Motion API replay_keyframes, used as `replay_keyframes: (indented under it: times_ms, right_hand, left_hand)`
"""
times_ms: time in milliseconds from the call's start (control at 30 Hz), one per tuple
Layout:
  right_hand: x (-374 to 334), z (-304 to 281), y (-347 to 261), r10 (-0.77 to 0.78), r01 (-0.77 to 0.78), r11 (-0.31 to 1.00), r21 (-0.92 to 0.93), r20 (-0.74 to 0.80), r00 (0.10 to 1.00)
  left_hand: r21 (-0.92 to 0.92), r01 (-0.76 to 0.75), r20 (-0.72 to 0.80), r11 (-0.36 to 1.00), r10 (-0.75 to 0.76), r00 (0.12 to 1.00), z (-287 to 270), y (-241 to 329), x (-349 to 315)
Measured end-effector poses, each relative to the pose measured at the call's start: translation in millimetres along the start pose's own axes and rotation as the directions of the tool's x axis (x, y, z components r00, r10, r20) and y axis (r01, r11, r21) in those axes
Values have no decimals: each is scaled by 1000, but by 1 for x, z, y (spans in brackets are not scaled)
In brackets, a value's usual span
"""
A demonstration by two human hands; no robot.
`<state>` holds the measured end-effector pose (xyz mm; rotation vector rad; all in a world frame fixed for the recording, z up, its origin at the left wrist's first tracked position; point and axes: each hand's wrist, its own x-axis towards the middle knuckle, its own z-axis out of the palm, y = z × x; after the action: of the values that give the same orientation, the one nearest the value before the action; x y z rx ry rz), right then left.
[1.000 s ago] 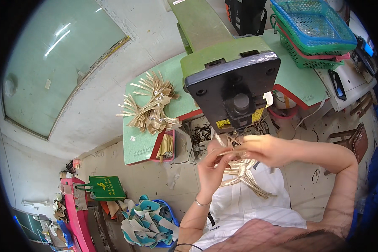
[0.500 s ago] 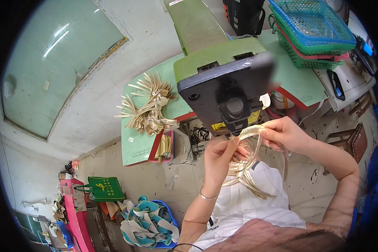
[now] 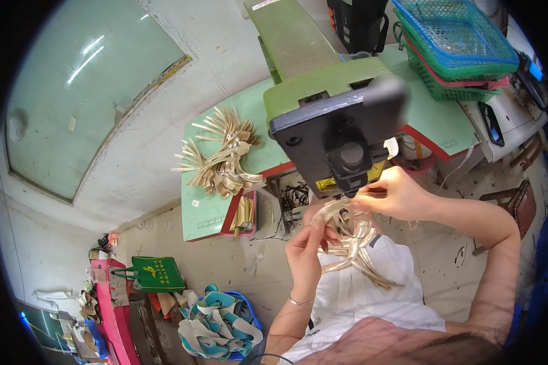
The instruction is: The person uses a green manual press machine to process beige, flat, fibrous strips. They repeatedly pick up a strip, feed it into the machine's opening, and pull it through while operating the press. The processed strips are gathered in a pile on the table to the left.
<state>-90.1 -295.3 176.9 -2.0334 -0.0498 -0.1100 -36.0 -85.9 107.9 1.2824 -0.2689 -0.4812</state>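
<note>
A gold strap piece (image 3: pixel 364 234) with several narrow loose ends hangs in front of my white clothing. My left hand (image 3: pixel 309 248) pinches a band of it between thumb and fingers, on the left below the machine's working tip. My right hand (image 3: pixel 391 193) is closed on the strap piece's other side, right beside that tip; its fingertips partly hide the strap. Just above both hands stands a green machine (image 3: pixel 313 79) with a black front plate (image 3: pixel 341 125). The exact spot where strap and tip meet is hard to make out.
On the green worktop (image 3: pixel 202 224) lies a pile of gold strap pieces (image 3: pixel 222 155). Stacked plastic baskets (image 3: pixel 463 36) and a phone (image 3: pixel 491 123) are at the right. On the floor stand a blue basket of teal and white pieces (image 3: pixel 219 322) and a green bag (image 3: pixel 157 274).
My right hand has moved left and slightly down, closer to the machine's tip. My left hand has shifted left and down. The gold band between them now lies lower and flatter.
</note>
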Motion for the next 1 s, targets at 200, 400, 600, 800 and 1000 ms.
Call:
replay_keyframes:
  times_ms: [200, 400, 600, 800, 1000]
  right_hand:
    - [-22, -6, 8, 362, -334, 868, 369, -8, 932]
    - [-16, 1, 4, 365, -333, 870, 364, -20, 931]
    - [-1, 6, -6, 183, -178, 977, 116, -40, 982]
    - [-2, -4, -10, 283, -287, 931, 225, 47, 958]
    - [-16, -3, 2, 396, -370, 834, 410, 24, 918]
  left_hand:
    - [44, 8, 129, 999, -14, 992, 19, 10, 12]
    - [-6, -7, 66, 1000, 7, 998, 14, 7, 8]
    - [-17, -11, -16, 1000, 11, 1000, -1, 0, 3]
    - [167, -108, 48, 980, 102, 994, 2, 11, 13]
    - [134, -6, 200, 991, -21, 980, 8, 24, 25]
